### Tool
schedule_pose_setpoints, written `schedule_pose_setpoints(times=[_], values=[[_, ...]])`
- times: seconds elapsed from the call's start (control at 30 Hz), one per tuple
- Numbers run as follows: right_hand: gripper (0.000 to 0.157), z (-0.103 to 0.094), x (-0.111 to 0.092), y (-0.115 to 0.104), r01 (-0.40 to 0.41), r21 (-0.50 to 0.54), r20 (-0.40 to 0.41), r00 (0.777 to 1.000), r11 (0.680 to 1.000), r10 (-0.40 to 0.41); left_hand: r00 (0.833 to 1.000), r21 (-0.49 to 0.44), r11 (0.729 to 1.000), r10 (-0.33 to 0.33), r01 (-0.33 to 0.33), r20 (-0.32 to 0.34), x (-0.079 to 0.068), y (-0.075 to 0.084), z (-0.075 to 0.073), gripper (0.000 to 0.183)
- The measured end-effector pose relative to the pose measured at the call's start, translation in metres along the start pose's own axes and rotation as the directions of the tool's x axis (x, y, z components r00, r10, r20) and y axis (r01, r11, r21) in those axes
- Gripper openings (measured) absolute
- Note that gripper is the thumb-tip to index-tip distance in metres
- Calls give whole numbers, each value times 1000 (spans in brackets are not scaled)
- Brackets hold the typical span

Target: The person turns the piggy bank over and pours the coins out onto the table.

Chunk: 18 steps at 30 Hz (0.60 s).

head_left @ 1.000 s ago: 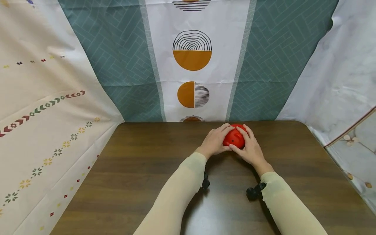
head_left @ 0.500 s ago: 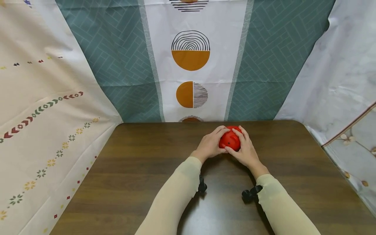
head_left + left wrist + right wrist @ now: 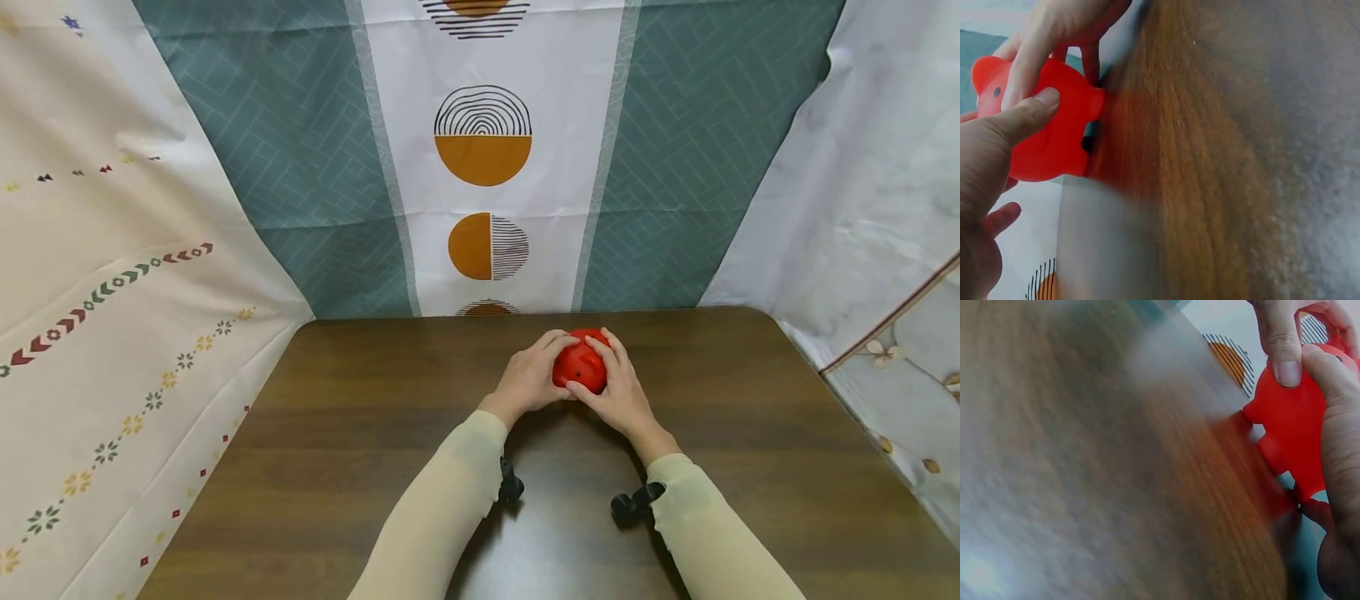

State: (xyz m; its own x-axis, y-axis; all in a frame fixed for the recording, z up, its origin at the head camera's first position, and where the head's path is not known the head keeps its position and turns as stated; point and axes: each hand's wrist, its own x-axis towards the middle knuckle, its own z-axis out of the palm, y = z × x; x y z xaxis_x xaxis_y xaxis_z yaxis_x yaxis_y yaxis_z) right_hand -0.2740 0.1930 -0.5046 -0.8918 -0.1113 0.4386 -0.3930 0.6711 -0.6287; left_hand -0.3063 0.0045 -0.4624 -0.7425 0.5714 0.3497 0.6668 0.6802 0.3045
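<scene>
A red piggy bank [image 3: 580,368], with a rounded ear and a small dark eye, is between both hands near the far side of the table. My left hand [image 3: 529,377] curls its fingers over the left flank, thumb low on the near side. From the right, my right hand [image 3: 621,395] grips it, fingers over the top and thumb crossing toward the left thumb. In the left wrist view the piggy bank [image 3: 1063,134] stands upright, its stubby feet at the tabletop. The right wrist view shows both thumbs against its red body [image 3: 1291,434]; the fingers partly cover it.
The brown wood-grain table [image 3: 360,467] reaches back to a patterned green and white curtain [image 3: 495,192]. Pale cloths hang at left [image 3: 150,333] and right [image 3: 862,208]. Small black devices sit at the left wrist [image 3: 511,485] and the right wrist [image 3: 633,506].
Both hands and the piggy bank have shifted a little to the left and nearer to me. The hold of both hands on it looks the same. The head view has also moved slightly.
</scene>
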Motion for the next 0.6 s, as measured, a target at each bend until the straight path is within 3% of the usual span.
schedule_pose_setpoints(times=[0.6], values=[[78, 15, -14, -22, 41, 66, 6, 999, 997, -42, 998, -51, 997, -62, 62, 5, -36, -1, -15, 79]])
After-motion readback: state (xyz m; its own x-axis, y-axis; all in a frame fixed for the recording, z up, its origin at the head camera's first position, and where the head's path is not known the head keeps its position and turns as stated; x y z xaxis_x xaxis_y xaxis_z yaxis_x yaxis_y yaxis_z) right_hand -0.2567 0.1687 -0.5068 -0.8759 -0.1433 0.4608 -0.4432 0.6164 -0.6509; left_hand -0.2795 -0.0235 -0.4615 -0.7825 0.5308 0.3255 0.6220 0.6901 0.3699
